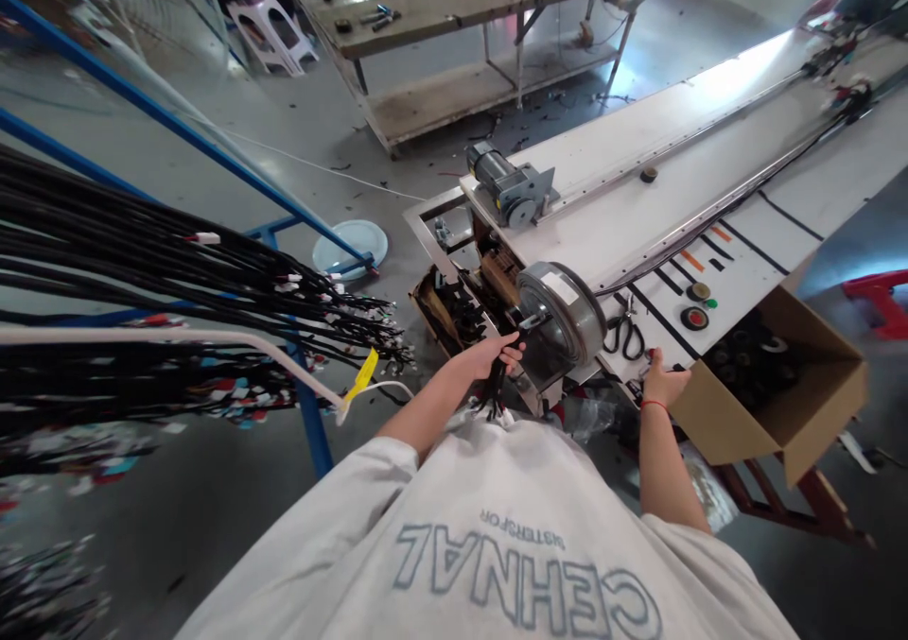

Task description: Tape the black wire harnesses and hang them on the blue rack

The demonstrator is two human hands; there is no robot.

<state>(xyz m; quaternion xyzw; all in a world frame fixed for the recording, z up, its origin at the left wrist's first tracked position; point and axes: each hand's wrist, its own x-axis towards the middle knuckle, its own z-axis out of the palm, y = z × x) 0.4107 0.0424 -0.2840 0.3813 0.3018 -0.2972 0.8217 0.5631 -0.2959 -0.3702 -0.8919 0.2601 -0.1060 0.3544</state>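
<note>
The left hand [497, 354] is fisted around a bundle of black cables [489, 396] just left of the round metal drum [560, 317], and the bundle hangs straight down, plug ends lowest. The right hand [663, 380] sits just right of the drum, fingers curled at the near edge of the long white table [617, 224]; whether it pinches anything cannot be told. Bare floor [213, 489] opens left of the drum up to a cable rack [177, 252], while a cardboard box [780, 418] crowds the right.

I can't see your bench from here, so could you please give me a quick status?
Left hand shut on black cable bundle, beside the end roller. Right hand on edge of conveyor, near scissors.
</note>
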